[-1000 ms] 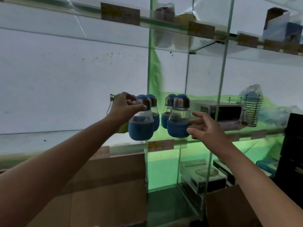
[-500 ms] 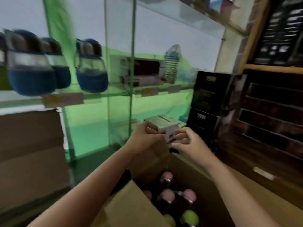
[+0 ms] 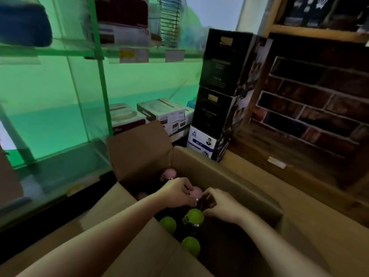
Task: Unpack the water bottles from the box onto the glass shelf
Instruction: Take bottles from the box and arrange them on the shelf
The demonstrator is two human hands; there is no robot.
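Both hands have dropped from above the box down inside it, left hand and right hand curling around a pink-capped bottle, grip unclear, so next likely lifting it toward the glass shelf.

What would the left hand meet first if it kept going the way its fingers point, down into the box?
Most likely the pink bottle cap just beyond the left hand; its fingertips already sit at or on it. Depth is unclear, so contact can't be confirmed. The right hand lies close beside that line.
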